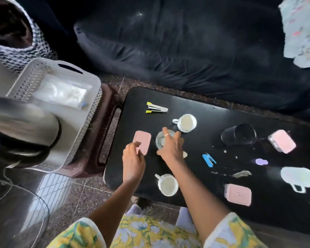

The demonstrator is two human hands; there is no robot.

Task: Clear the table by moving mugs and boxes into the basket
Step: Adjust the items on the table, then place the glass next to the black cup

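White basket (pixel 89 111) at nine o'clock holds clear packets; table (pixel 195 108) bears three pink boxes, five mugs. Left hand (pixel 132 161) open by box (pixel 142 142); right hand (pixel 170 145) spread over glass mug (pixel 160 140)

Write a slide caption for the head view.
Both hands reach over a black table: left hand at a pink box, right hand on a glass.

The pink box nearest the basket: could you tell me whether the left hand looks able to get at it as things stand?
Probably yes. The left hand hovers with its fingers curled over the near edge of the pink box, whose top is bare. The glass beside it, under the right hand, stands clear of the way.
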